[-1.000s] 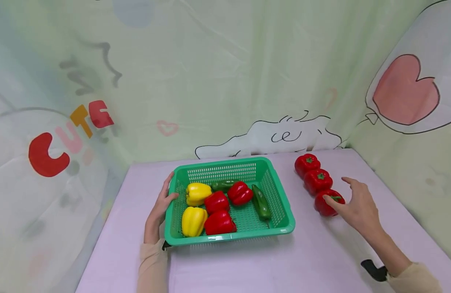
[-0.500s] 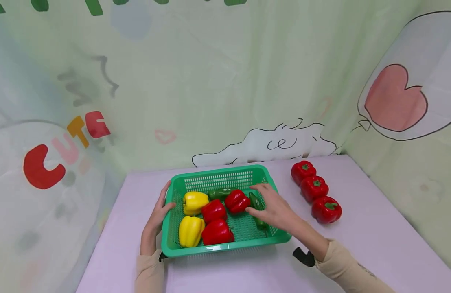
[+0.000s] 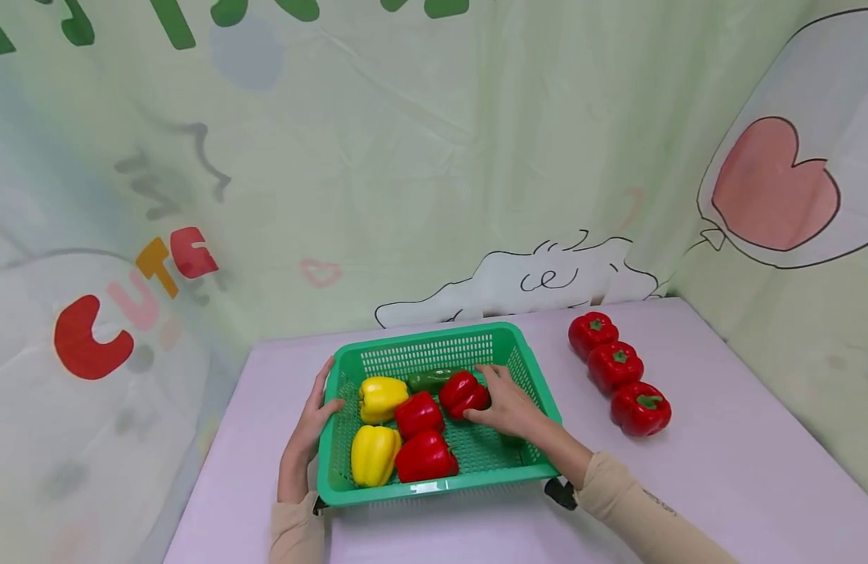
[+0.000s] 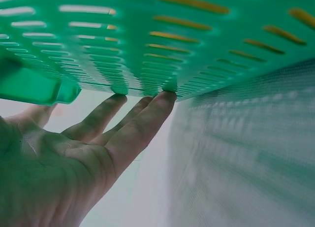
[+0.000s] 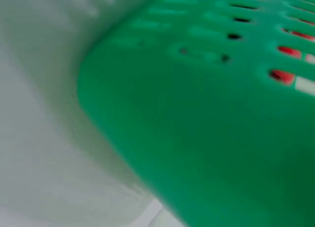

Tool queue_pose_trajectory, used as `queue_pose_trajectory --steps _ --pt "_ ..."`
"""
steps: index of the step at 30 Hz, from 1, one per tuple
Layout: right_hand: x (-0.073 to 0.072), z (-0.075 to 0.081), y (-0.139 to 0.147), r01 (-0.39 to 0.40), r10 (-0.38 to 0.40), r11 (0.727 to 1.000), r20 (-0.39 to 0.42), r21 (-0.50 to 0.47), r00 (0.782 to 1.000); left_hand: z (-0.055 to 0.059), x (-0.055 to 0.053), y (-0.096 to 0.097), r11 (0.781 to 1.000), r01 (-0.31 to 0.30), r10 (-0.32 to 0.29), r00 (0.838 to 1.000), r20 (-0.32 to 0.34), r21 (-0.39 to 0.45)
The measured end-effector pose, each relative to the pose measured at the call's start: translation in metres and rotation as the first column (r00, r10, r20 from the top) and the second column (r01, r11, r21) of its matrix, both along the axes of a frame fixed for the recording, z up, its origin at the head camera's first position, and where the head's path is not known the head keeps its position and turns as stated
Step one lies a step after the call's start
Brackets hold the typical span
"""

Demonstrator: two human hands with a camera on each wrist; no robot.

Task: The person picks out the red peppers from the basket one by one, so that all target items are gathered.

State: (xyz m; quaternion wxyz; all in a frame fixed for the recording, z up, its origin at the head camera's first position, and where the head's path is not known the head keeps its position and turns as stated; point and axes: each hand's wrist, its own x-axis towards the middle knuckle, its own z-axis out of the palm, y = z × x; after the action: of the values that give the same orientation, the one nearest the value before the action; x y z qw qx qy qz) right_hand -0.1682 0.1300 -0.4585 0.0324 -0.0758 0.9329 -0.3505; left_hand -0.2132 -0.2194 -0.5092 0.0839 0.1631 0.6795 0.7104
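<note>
Right hand has shifted left onto the rearmost glossy red bell pepper inside the green slotted plastic basket; half-curled round it, grip likely taken. Left hand grips the basket's left side.

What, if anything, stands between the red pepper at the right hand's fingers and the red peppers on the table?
The right side of the green basket does: the red pepper likely needs lifting over its rim. The right hand also lies between, hiding part of the basket. Nothing visible separates hand and pepper.
</note>
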Motion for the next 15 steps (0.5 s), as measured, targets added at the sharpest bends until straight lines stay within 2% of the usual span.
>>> queue_pose_trajectory --steps 8,15 --pt "-0.0054 -0.0038 -0.0053 -0.007 0.007 0.999 0.005 -0.036 1.0 0.0002 0.0015 -0.0049 0.999 -0.031 0.033 0.999 0.042 -0.026" --pt "-0.0047 -0.0044 -0.0033 0.003 -0.002 0.993 0.003 -0.118 1.0 -0.0028 -0.0015 -0.0027 1.0 -0.002 0.002 1.0 0.024 0.007"
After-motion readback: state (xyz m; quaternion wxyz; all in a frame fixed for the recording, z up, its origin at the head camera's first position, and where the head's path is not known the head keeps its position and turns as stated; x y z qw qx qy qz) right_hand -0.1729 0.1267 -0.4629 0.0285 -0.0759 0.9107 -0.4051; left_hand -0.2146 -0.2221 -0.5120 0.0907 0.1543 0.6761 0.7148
